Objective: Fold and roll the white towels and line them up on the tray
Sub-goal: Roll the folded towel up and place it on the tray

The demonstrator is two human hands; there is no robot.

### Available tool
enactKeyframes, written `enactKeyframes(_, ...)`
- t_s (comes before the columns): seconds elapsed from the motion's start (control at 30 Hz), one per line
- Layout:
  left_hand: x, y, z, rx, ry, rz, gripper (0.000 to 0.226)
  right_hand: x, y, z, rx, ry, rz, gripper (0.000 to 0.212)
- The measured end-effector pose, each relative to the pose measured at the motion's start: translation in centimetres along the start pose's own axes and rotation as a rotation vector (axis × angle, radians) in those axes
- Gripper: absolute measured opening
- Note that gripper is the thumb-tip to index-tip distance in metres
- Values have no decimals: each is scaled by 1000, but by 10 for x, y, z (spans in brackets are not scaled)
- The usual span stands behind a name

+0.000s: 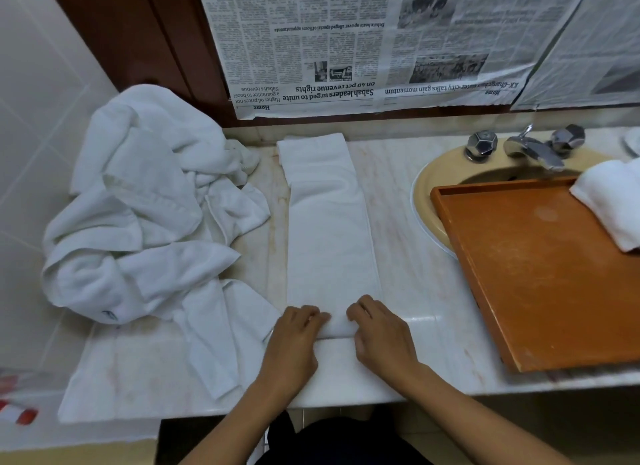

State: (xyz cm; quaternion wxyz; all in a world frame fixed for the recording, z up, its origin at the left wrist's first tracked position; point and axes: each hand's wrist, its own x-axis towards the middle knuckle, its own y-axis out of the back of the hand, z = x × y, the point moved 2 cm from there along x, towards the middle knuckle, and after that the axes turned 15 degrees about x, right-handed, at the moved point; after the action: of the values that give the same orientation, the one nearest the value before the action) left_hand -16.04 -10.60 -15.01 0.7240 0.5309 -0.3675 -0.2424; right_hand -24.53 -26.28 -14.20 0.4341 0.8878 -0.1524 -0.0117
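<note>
A white towel folded into a long strip [329, 229] lies on the marble counter, running away from me. Its near end is turned into a small roll. My left hand [294, 340] and my right hand [377, 333] both curl their fingers over that roll, side by side. An orange tray [540, 270] sits to the right, partly over the sink. One rolled white towel [613, 205] lies at the tray's far right edge.
A heap of loose white towels [149, 215] fills the counter's left side, one corner trailing toward my left hand. The beige sink [436, 184] with chrome taps [530, 146] is at the back right. Newspaper [363, 42] covers the wall behind.
</note>
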Motion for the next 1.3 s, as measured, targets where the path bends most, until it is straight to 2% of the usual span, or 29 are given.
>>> enactKeyframes(0.07,-5,-3,3,-60,63,32,41,-2,1,0,28,20,17,17)
enactKeyframes(0.2,-7,-9,7,-154,208,45,30,-6,-2,5,37,9,61,22)
enactKeyframes(0.3,-6,-15,7,-152,221,33,26,-4,-5,5,44,-21,85,23)
enactKeyframes(0.43,-3,-15,7,-194,217,11,21,-2,-6,4,53,-28,101,12)
enactKeyframes(0.57,3,-15,8,-223,283,-44,8,0,-7,2,35,-43,97,25)
enactKeyframes(0.7,3,-11,13,-132,182,15,7,-4,-9,-1,-11,18,99,28)
enactKeyframes(0.83,-14,-13,9,-11,-44,121,20,-17,-3,8,-65,231,86,5)
enactKeyframes(0.93,-25,-17,2,43,-172,140,31,-28,1,18,-120,333,34,26)
enactKeyframes(1.0,-22,-15,-1,61,-217,135,30,-29,4,22,-138,409,21,29)
enactKeyframes(1.17,0,-3,-5,89,-248,38,24,-9,13,22,-122,501,-100,22)
enactKeyframes(1.23,6,3,-10,12,-189,-66,29,0,17,22,-59,441,-162,20)
enactKeyframes(1.3,14,11,-15,-122,-65,-165,28,7,21,19,51,293,-206,18)
